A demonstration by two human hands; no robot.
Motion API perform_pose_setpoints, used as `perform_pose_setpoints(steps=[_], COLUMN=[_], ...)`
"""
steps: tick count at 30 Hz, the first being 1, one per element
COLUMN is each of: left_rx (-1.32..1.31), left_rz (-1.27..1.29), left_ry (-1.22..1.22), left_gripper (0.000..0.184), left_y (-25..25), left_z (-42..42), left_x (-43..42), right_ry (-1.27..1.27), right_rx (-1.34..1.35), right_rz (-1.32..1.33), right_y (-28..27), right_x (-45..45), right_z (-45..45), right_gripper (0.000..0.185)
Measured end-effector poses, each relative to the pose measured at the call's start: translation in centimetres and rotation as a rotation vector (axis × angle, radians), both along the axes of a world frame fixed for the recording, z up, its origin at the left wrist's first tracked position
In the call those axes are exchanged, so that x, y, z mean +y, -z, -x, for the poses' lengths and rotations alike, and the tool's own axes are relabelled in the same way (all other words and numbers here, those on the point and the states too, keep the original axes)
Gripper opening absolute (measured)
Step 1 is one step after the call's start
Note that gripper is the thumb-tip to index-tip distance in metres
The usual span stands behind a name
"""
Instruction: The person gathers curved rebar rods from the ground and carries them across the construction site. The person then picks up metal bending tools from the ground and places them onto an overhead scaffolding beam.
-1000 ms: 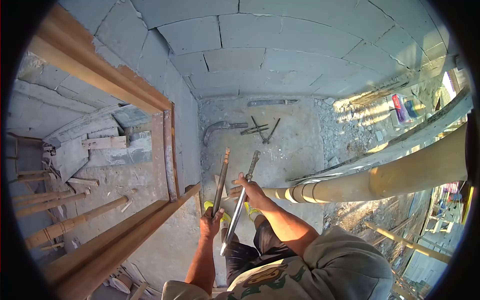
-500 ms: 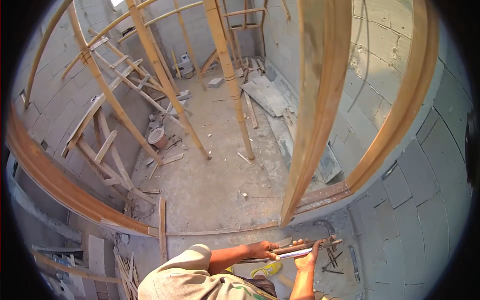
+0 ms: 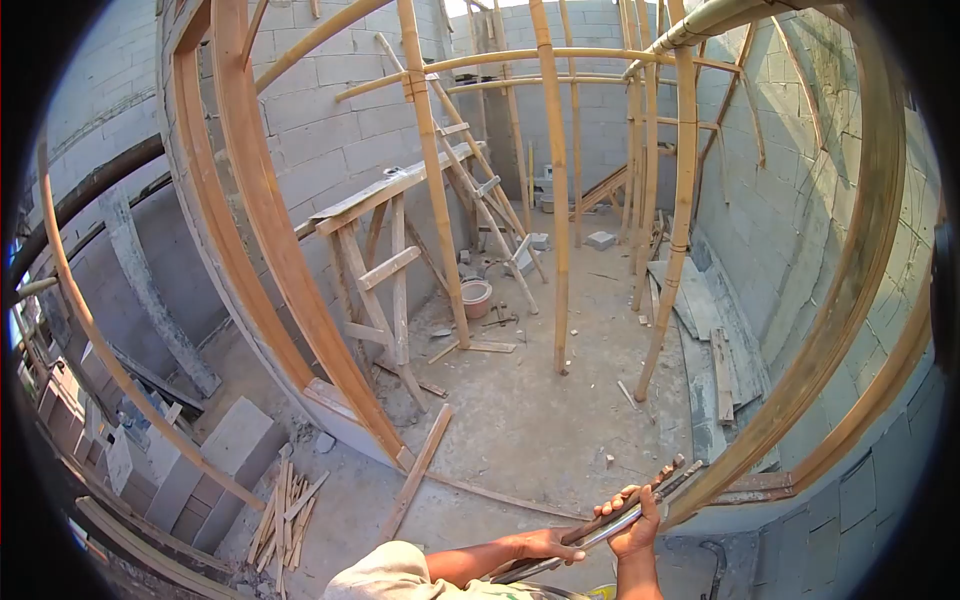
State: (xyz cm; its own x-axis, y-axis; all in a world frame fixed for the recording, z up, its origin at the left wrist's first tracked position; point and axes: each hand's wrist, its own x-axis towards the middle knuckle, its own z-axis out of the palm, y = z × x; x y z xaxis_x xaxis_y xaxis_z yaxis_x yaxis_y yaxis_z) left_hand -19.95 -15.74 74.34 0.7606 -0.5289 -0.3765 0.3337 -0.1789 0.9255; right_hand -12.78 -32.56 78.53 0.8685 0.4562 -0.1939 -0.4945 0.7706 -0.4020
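Note:
My left hand (image 3: 548,544) and my right hand (image 3: 632,524) are both closed round a bundle of long thin rods (image 3: 676,478), at the bottom of the view. One rod is bright silver metal; the others look brown or dark. My left hand grips the lower part, and my right hand holds further up. The bundle slants up to the right, its upper ends near the wooden frame post. Its lower ends are partly hidden by my left hand and body. A yellow shoe (image 3: 603,592) shows just below.
A wooden door frame (image 3: 262,190) stands left, another frame post (image 3: 835,330) right. Bamboo poles (image 3: 557,230) rise from the floor ahead. A wooden trestle (image 3: 375,250), a bucket (image 3: 476,298), a loose plank (image 3: 418,470), wood strips (image 3: 287,515) and grey blocks (image 3: 235,450) lie around.
The view has tilted up and swung left, showing more of the room and the left side. The rods went from nearly level to slanting up to the right; both hands still hold them.

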Motion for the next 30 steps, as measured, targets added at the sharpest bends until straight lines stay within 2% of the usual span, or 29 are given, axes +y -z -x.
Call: perform_pose_setpoints(steps=[1,2,3,5,8,11,12,15,17,20,23,27,28,30], left_rx=[-0.038,-0.085,-0.088,-0.198,-0.208,-0.25,-0.214,-0.13,-0.227,-0.359,-0.448,-0.566,-0.544,-0.472], left_rz=[-0.038,-0.088,-0.136,-0.252,-0.574,-0.718,-0.771,-0.763,-0.734,-0.687,-0.647,-0.636,-0.64,-0.645], left_ry=[-0.055,-0.269,-0.336,-0.552,-0.701,-0.954,-1.017,-1.102,-1.236,-1.387,-1.527,-1.568,-1.565,-1.523], left_gripper=[0.086,0.091,0.094,0.092,0.084,0.072,0.059,0.05,0.04,0.036,0.042,0.047,0.049,0.052], left_y=[-0.4,0.4,0.3,-0.9,-2.4,-0.6,-1.4,-2.1,-2.4,-2.7,-3.8,-4.3,-4.8,-5.3], left_z=[1.5,3.6,5.1,8.3,12.2,14.5,14.9,15.7,15.9,15.5,13.8,10.7,9.8,7.7], left_x=[1.8,2.9,4.2,6.1,8.4,9.7,9.9,11.0,11.2,12.1,13.2,14.7,14.7,14.8], right_ry=[-0.071,-0.1,-0.133,-0.184,-0.254,-0.352,-0.387,-0.485,-0.553,-0.568,-0.75,-0.751,-0.682,-0.669], right_rx=[-0.021,0.003,0.026,0.102,0.093,0.063,0.02,-0.09,-0.286,-0.682,-0.757,-0.813,-0.735,-0.761], right_rz=[0.024,0.046,0.07,0.178,0.243,0.266,0.281,0.31,0.327,0.286,0.329,0.362,0.323,0.361], right_y=[-0.1,-0.1,0.2,1.0,0.0,-2.0,-3.2,-6.2,-7.7,-8.6,-6.9,-6.3,-7.2,-7.6], right_x=[2.3,4.7,7.0,11.2,16.3,20.3,21.6,24.6,25.6,26.6,27.8,30.0,30.1,30.4], right_z=[0.3,0.7,1.2,1.7,2.9,4.3,4.9,6.9,8.0,9.2,9.2,6.1,6.0,4.2], right_gripper=[0.035,0.033,0.032,0.03,0.029,0.028,0.027,0.024,0.021,0.042,0.042,0.03,0.022,0.018])
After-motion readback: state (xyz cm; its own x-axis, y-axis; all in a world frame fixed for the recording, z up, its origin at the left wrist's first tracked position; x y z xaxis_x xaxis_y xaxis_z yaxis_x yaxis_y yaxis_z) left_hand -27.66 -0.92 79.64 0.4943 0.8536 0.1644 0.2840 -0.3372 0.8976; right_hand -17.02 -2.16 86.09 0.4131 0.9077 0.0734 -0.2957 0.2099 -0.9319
